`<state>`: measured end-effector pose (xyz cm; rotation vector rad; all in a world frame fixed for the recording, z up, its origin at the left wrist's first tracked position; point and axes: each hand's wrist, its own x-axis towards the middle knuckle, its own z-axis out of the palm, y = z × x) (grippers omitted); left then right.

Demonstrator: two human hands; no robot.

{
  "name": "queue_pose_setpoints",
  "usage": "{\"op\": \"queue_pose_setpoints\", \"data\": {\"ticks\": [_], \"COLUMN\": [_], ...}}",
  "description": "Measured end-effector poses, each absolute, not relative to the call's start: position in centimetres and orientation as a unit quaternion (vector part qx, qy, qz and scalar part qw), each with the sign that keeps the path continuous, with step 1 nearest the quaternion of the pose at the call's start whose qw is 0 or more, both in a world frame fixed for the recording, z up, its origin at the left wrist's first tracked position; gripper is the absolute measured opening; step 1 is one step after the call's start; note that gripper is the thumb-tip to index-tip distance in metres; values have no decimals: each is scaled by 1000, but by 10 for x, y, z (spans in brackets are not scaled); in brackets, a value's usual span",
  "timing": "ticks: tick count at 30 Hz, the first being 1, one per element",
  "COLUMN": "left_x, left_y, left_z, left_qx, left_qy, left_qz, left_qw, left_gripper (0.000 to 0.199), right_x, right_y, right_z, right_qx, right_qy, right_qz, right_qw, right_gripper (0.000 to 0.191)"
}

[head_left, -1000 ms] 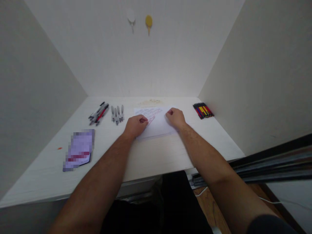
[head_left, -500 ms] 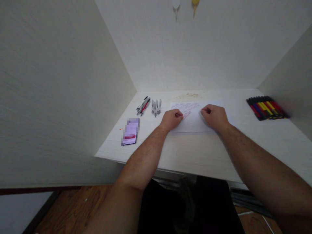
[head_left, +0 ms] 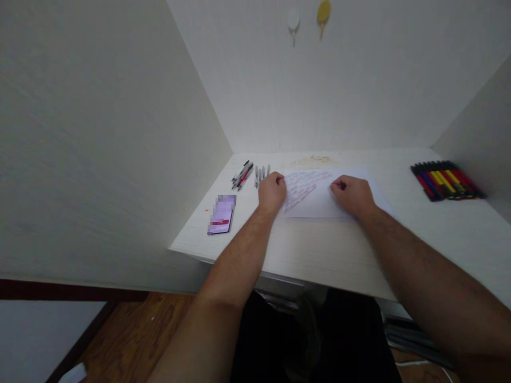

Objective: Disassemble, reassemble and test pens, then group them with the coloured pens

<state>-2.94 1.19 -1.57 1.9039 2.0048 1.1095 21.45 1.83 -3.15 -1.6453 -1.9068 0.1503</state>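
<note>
White paper [head_left: 319,205] with slanting rows of pinkish and grey marks on its left part lies on the white desk. At its left edge is my left hand [head_left: 272,191], fingers curled closed; whatever they may pinch is too small to make out. My right hand [head_left: 351,194] rests on the right half of the paper, thumb and fingers pressed together, and I cannot make out anything between them. Just behind my left hand stand out several grey, clear-looking pens [head_left: 262,173], partly covered by it.
A pile of pens [head_left: 242,175] and a phone [head_left: 222,214] lie on the left of the desk [head_left: 319,244]. Several coloured markers [head_left: 447,180] sit in a row at the right. Walls rise at the left, back and right; a white hook [head_left: 294,21] and a yellow hook [head_left: 323,13] hang behind.
My left hand has moved left across the paper to its left edge, uncovering more marks and partly covering the grey pens. My right hand stays on the paper. The view has shifted slightly.
</note>
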Motion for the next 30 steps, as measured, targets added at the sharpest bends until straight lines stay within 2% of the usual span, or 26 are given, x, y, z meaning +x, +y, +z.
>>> {"op": "queue_pose_setpoints", "data": {"ticks": [3,11,19,30], "left_x": [-59,-137,-152,-154], "left_y": [23,31,39,51], "left_z": [-2,5,1,-6], "left_qx": [593,545,553,537], "left_qy": [738,826,824,838], "left_qz": [322,139,127,91], "left_qw": [6,-48,-7,-10], "left_gripper": [25,25,21,27], "right_x": [214,212,212,214], "right_y": [18,17,17,17], "right_z": [-32,-30,-30,-30], "right_qx": [-620,-628,-629,-611], "right_qy": [-718,-714,-714,-721], "right_qz": [62,72,69,80], "right_qw": [309,303,301,317], "right_gripper": [18,18,19,19]}}
